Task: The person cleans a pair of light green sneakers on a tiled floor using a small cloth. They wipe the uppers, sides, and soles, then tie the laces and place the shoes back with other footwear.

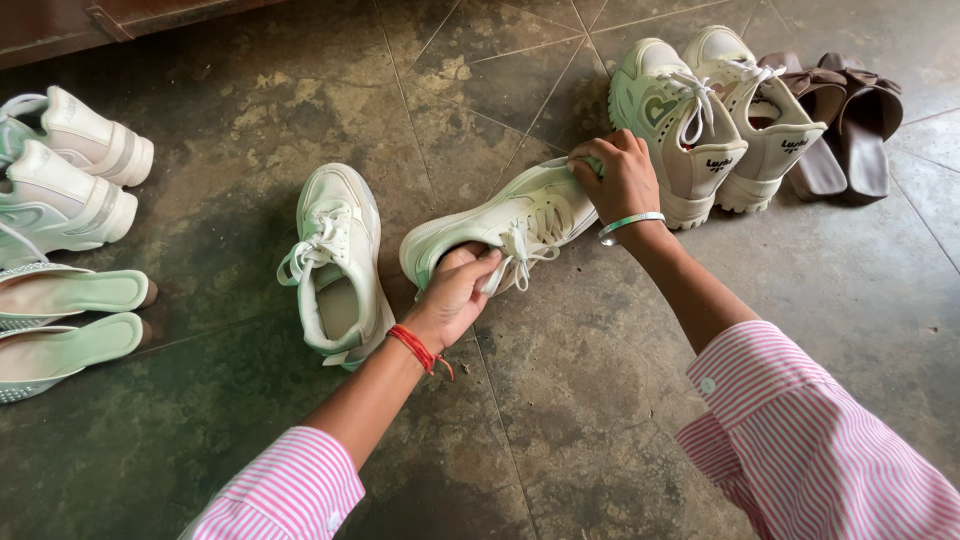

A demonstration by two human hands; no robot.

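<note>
Two hands work one pale green sneaker [505, 225] lying on its side on the floor [590, 400], between its mate [338, 262] and a chunkier pair [700, 115]. The left hand [455, 295] has its grip closed on the heel opening, the right hand [622, 178] closed over the toe. Keeping both ends held looks wisest. The stone tiles are dark, mottled and scuffed.
</note>
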